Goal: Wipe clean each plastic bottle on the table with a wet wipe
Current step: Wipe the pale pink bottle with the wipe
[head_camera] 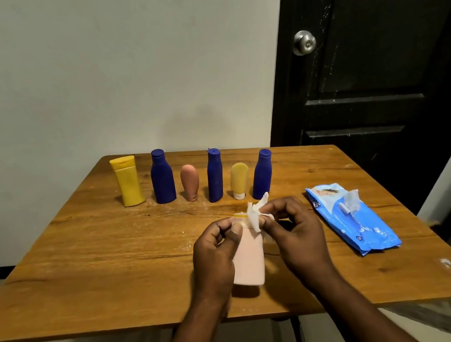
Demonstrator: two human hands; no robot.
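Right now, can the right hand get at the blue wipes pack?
Probably yes. The blue wipes pack lies flat just right of the right hand, with only bare table between. That hand is pinching the wet wipe, though.

Left grip (214, 253) curled round bottle (249, 258), right grip (294, 230) pinching wipe (254, 217)

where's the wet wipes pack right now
In the head view the blue wipes pack lies on the right side of the table, just right of the right hand and nearer the person than the row of bottles.
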